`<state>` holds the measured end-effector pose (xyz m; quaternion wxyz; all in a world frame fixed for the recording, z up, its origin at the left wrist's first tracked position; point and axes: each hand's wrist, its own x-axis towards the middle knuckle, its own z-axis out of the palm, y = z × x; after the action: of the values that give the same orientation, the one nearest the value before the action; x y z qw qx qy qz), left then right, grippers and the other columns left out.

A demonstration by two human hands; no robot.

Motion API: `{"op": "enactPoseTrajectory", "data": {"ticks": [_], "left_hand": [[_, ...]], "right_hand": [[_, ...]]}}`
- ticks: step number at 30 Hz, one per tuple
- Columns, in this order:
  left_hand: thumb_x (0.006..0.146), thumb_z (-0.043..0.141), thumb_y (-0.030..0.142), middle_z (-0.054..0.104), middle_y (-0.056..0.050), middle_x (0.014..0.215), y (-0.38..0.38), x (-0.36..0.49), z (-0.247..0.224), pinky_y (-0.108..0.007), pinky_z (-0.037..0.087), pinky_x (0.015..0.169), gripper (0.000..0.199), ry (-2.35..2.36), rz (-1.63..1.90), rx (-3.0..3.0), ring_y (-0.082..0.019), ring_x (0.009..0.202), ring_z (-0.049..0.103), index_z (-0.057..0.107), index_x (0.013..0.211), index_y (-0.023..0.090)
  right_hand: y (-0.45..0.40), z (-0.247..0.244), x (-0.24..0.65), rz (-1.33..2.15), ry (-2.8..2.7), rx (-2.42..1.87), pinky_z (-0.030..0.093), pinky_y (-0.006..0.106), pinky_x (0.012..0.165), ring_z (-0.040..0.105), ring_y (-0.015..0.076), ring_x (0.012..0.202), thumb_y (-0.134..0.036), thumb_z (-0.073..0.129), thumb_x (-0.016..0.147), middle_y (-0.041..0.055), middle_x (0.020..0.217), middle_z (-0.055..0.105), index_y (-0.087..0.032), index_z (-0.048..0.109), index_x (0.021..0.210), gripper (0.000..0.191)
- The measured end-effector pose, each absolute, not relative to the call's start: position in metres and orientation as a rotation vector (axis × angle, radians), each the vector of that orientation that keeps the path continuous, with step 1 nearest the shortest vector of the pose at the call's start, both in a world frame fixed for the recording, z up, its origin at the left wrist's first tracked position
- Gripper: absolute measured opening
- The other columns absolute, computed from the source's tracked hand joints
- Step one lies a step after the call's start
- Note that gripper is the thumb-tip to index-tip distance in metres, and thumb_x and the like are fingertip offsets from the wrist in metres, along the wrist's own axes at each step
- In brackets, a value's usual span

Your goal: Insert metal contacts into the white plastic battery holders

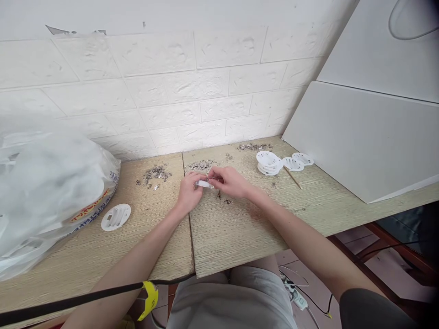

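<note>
1. Meeting above the wooden table point(233, 246), the left hand point(190, 189) and the right hand point(231, 181) are close together, with both forearms stretched forward from the near side.
2. The left hand is bent inward, and its thumb and fingers are pinching a white disc point(203, 184), which shows almost from its edge.
3. The right hand comes from the other side with its back upward; its fingertips are gathered close together at the disc. Whether they pinch some small piece, I cannot tell.
4. So the white disc lies between the two hands, just at the fingertips of each.
5. Just behind the hands is the middle heap of metal pieces point(201, 165); a few loose metal pieces point(228, 202) lie near, below the right hand.
6. Well apart, to the right, stands a stack of white discs point(269, 163), with a thin stick point(293, 178) beside it.
7. To the left, a slotted disc point(116, 217) lies flat near a plastic bag point(44, 192).
</note>
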<state>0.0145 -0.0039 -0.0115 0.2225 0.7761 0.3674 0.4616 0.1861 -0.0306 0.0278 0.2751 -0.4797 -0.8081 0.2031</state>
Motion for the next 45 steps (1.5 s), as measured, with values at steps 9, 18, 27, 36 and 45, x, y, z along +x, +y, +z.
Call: {"op": "enactPoseTrajectory", "data": {"ticks": [9,18,27,36,45], "left_hand": [[0.07,0.05,0.003,0.071,-0.001,0.082,-0.007,0.015,-0.008,-0.035,0.049,0.078,0.027,0.919,1.391,2.147,-0.019,0.083,0.061,0.07,0.072,0.021],[0.071,0.052,0.004,0.071,-0.001,0.08,-0.008,0.015,-0.005,-0.036,0.049,0.08,0.024,0.958,1.391,2.121,-0.019,0.084,0.062,0.068,0.067,0.021],[0.071,0.055,0.007,0.069,-0.001,0.074,-0.007,0.013,-0.006,-0.032,0.047,0.072,0.02,0.911,1.408,2.074,-0.018,0.076,0.061,0.066,0.06,0.02],[0.069,0.051,0.003,0.071,-0.001,0.079,-0.009,0.016,-0.007,-0.032,0.049,0.078,0.025,0.964,1.385,1.86,-0.017,0.081,0.064,0.069,0.073,0.019],[0.077,0.062,0.024,0.071,-0.007,0.102,-0.002,0.016,-0.011,-0.029,0.05,0.076,0.031,1.102,1.259,1.578,-0.019,0.088,0.064,0.068,0.107,0.016]], "right_hand": [[-0.03,0.029,0.184,0.769,-2.009,-1.213,0.033,0.024,0.059,0.049,0.0112,0.058,-0.028,0.05,0.088,-0.0016,0.065,0.059,-0.017,0.053,0.08,0.014],[-0.033,0.027,0.18,0.844,-2.007,-1.209,0.035,0.025,0.061,0.048,0.0108,0.058,-0.025,0.042,0.092,-0.0033,0.067,0.058,-0.019,0.046,0.084,0.011],[-0.035,0.025,0.176,0.803,-2.037,-1.23,0.033,0.024,0.06,0.047,0.0112,0.059,-0.024,0.041,0.093,-0.0044,0.064,0.053,-0.02,0.043,0.082,0.012],[-0.023,0.03,0.195,0.536,-1.804,-1.337,0.033,0.025,0.06,0.044,0.012,0.058,-0.031,0.045,0.091,-0.0032,0.062,0.051,-0.017,0.051,0.088,0.016],[-0.025,0.021,0.182,0.666,-1.728,-1.175,0.037,0.026,0.061,0.048,0.0118,0.064,-0.034,0.055,0.084,0.0012,0.073,0.06,-0.016,0.059,0.079,0.019]]}}
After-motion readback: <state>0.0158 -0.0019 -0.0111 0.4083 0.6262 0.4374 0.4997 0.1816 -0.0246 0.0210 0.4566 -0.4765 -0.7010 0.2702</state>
